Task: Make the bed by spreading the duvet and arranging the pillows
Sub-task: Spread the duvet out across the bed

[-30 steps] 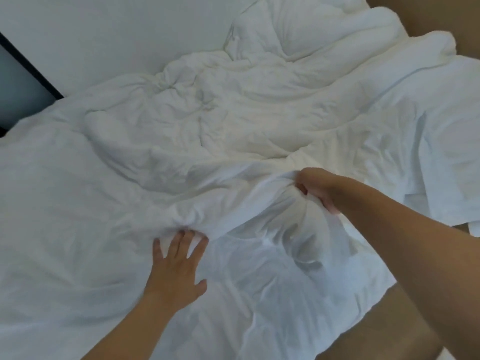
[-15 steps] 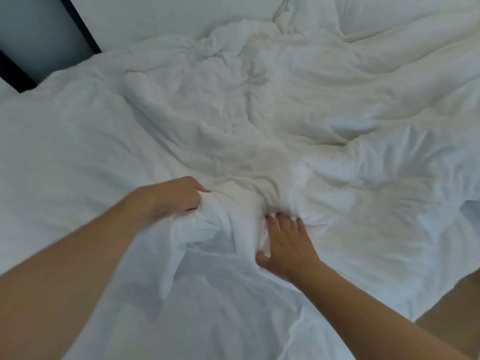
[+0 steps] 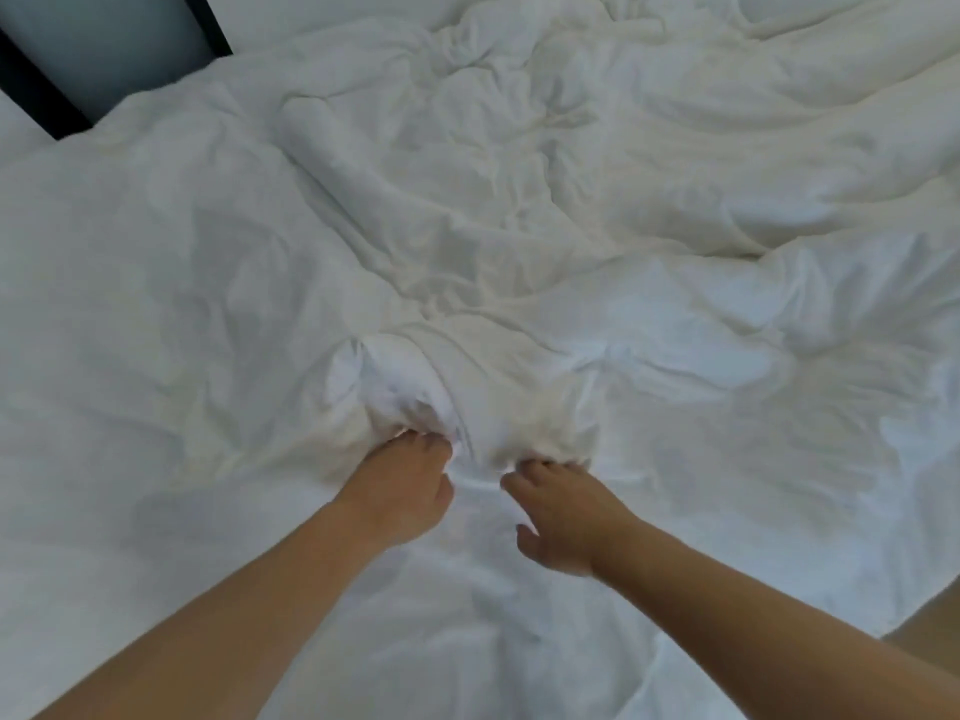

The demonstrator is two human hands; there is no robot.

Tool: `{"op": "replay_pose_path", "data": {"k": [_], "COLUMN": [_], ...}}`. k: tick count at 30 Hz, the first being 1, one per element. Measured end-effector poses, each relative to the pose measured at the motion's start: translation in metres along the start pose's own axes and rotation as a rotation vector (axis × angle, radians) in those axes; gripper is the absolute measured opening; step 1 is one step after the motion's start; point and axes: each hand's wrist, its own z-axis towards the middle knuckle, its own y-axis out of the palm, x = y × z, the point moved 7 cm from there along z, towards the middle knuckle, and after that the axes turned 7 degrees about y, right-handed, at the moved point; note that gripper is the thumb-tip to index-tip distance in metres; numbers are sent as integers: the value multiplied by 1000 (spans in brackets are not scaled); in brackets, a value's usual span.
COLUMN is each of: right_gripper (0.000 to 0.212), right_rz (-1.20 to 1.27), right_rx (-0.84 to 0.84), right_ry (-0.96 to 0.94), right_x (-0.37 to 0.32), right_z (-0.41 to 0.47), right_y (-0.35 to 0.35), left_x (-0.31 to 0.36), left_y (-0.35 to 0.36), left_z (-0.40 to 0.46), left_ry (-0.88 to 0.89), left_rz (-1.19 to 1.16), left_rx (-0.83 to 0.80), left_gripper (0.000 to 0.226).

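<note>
A crumpled white duvet (image 3: pixel 519 210) covers nearly the whole view, with thick folds across the far half. Under it, nearer to me, lies a smoother white sheet (image 3: pixel 467 615). A bunched fold of the duvet (image 3: pixel 415 387) rises at the centre. My left hand (image 3: pixel 402 491) grips this fold from below, fingers curled into the cloth. My right hand (image 3: pixel 561 511) is just to its right, fingers hooked into the duvet's edge with their tips hidden in the fabric and the thumb held apart. No pillow can be told apart.
A dark frame (image 3: pixel 36 90) with a grey panel (image 3: pixel 104 44) stands past the bed's far left corner. A strip of brown floor (image 3: pixel 930 610) shows beyond the bed's edge at the lower right.
My left hand has brought its bunch of duvet towards me, beside the right hand. My right hand's fingers have bent into the duvet's edge. The view has shifted down the bed.
</note>
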Motion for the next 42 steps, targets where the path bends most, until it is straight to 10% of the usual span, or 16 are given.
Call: {"op": "replay_pose_path", "data": {"k": [4, 13, 20, 23, 27, 29, 31, 33, 36, 42], "right_gripper": [80, 87, 92, 58, 44, 55, 48, 37, 34, 34], "right_rz": [-148, -382, -467, -112, 387, 363, 355, 233, -44, 259], "right_rx": [121, 13, 82, 310, -481, -773, -687, -368, -6, -377], "right_ry": [523, 561, 489, 331, 553, 616, 673, 681, 572, 461], "right_x": [65, 102, 111, 92, 77, 79, 92, 109, 102, 5], "right_z": [18, 46, 22, 1, -35, -61, -70, -71, -85, -119], "right_y": [7, 29, 8, -22, -15, 0, 6, 1, -1, 56], "left_x": [-27, -47, 50, 59, -51, -83, -61, -6, 60, 62], "left_y": [39, 75, -25, -101, -154, -163, -152, -109, -8, 48], "left_z": [21, 96, 15, -23, -16, -16, -23, -50, -95, -101], "left_ry": [-132, -257, 4, 77, -282, -297, -144, 152, 436, 233], "left_rz": [-25, 211, -909, -1053, -804, -44, 405, 267, 65, 296], "left_rx": [-83, -110, -411, -499, -135, 66, 310, 396, 79, 6], "left_gripper": [85, 50, 20, 10, 28, 20, 20, 19, 52, 68]}}
